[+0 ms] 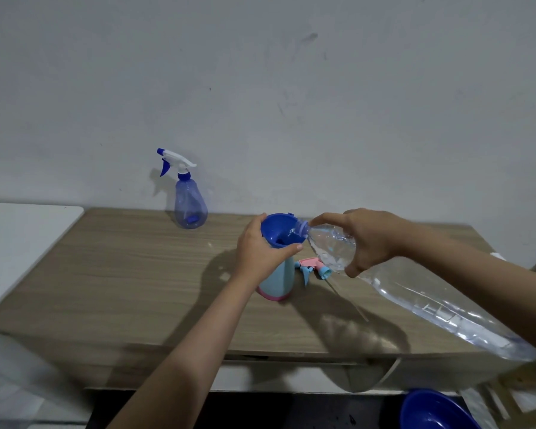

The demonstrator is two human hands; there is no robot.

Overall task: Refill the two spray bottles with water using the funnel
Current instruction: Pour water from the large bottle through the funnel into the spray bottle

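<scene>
Pouring: right hand (pixel 372 239) grips clear plastic water bottle (pixel 415 289) w/ mouth in blue plastic funnel (pixel 280 232), left hand (pixel 260 252) grasps funnel rim atop pale-blue, pink-based spray bottle (pixel 276 281); next, prob. keep tilt steady, watch level.

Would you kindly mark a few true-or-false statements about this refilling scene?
1. The left hand holds the funnel on the pastel bottle. True.
2. The right hand tips a clear water bottle into the funnel. True.
3. The blue spray bottle has its sprayer removed. False: it is on.
4. The pink sprayer is screwed onto the pastel bottle. False: it lies on the table.
</scene>
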